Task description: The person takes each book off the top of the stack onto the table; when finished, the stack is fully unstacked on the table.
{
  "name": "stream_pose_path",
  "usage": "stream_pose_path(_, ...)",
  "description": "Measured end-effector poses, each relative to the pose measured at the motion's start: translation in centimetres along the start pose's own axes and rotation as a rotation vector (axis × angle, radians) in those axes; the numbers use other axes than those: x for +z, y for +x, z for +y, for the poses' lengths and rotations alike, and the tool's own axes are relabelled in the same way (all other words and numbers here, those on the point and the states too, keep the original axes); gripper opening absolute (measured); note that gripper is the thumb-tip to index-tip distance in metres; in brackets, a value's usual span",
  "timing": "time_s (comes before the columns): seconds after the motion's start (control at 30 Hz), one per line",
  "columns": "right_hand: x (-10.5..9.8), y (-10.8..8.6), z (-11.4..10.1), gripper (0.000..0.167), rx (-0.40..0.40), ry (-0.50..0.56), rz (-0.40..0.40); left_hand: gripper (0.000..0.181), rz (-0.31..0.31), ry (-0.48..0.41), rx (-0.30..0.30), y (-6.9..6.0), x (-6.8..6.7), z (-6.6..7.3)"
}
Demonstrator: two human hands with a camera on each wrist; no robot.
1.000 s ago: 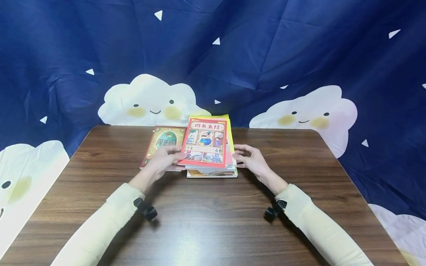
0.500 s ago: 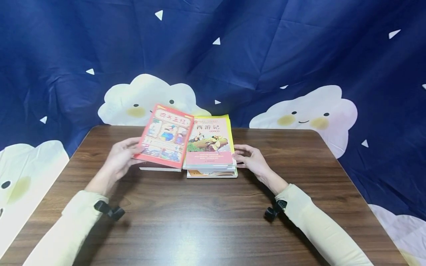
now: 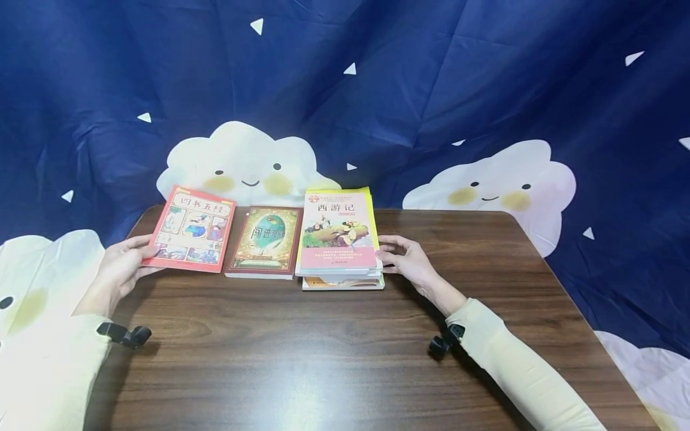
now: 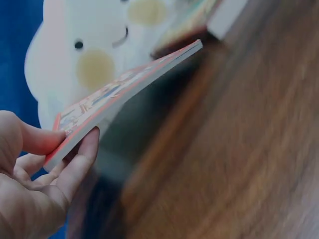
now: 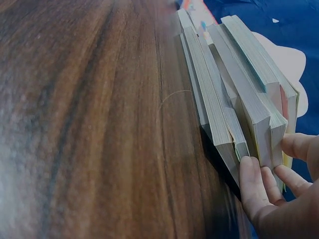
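Wooden table (image 3: 356,335): left hand (image 3: 120,266) pinches red book (image 3: 191,230); right hand (image 3: 411,263), fingers apart, touches book stack (image 3: 338,236).

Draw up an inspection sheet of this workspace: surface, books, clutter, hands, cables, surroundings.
Surface: dark wood-grain table, with glare toward the viewer.
Books: red 四书五经 book tilted, apparently off the table; brown-and-gold book lying flat; 西游记 book topping an uneven stack.
Clutter: nothing seen.
Hands: left hand pinches the red 四书五经 book by its edge; right hand touches the stack's right side. A black mount sits at each wrist.
Cables: nothing seen.
Surroundings: dark-blue backdrop printed with smiling clouds and white triangles.
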State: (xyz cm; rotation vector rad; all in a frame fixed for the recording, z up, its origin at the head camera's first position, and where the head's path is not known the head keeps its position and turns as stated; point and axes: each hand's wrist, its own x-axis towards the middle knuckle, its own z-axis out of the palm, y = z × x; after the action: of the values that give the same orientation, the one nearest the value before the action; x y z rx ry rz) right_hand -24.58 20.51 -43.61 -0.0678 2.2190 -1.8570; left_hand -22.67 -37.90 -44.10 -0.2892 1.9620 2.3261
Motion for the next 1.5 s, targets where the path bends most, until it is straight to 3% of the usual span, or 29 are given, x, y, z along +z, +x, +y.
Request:
stream_pose_path(0.17,0.0,0.0,0.0,0.052,0.001,0.002,-0.005,0.030,0.015,0.081,-0.066,0.7,-1.0,-1.0)
stream_pose_path(0.27,0.0,0.0,0.0,0.053,0.001,-0.005,-0.007,0.051,0.025,0.172,-0.083,1.2,-1.1,-1.4)
stream_pose_path(0.37,0.0,0.0,0.0,0.052,0.000,-0.007,-0.004,0.066,0.058,0.379,-0.066,1.5,-0.8,-1.5)
stream_pose_path(0.5,-0.1,0.0,0.1,0.052,-0.002,-0.006,0.000,0.063,0.149,0.709,-0.017,1.6,-0.5,-1.2)
stream_pose_path(0.6,0.0,0.0,0.0,0.052,-0.002,-0.002,-0.005,0.056,0.219,0.867,0.005,1.0,-0.2,-0.6)
stream_pose_path(0.67,0.0,0.0,0.0,0.053,-0.002,-0.001,-0.008,0.053,0.242,0.916,0.033,0.7,0.3,-0.2)
stream_pose_path(0.77,0.0,0.1,0.0,0.052,0.002,-0.001,-0.009,0.051,0.228,0.868,0.090,0.4,2.1,0.2)
stream_pose_path(0.9,-0.2,0.1,-0.2,0.051,0.011,-0.003,-0.003,0.054,0.125,0.722,0.125,0.1,6.5,0.4)
stream_pose_path(1.13,-0.2,0.1,-0.4,0.053,0.021,0.005,-0.023,0.052,-0.081,0.475,0.045,-0.7,14.8,-0.1)
stream_pose_path(1.23,-0.2,0.1,-0.4,0.053,0.017,0.011,-0.022,0.050,-0.128,0.446,0.033,-0.8,17.7,-0.7)
stream_pose_path(1.37,-0.2,0.1,-0.4,0.052,0.016,0.022,-0.016,0.047,-0.176,0.428,0.020,-0.6,20.7,-1.7)
stream_pose_path(1.5,0.0,0.3,-0.6,0.051,0.039,0.026,0.002,0.049,-0.206,0.386,-0.006,-0.4,22.7,-2.5)
